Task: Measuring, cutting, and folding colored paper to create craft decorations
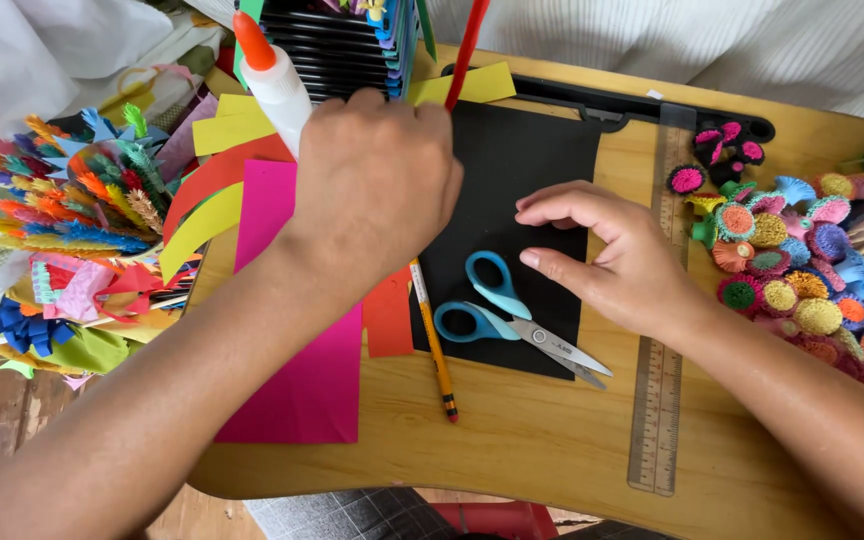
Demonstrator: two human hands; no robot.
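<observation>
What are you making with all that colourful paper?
A person sits at a wooden table doing paper craft. The left hand grips a white glue bottle over the paper strips. The right hand rests flat on a black sheet, beside blue scissors and a pencil. Finished paper flowers sit on the right.

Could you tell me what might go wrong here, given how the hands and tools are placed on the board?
The left hand reaches close past the upright glue bottle and might tip it onto the coloured paper strips. The right hand rests on the black sheet beside the scissors and could graze the blades. The pencil lies loose and may roll off.
</observation>
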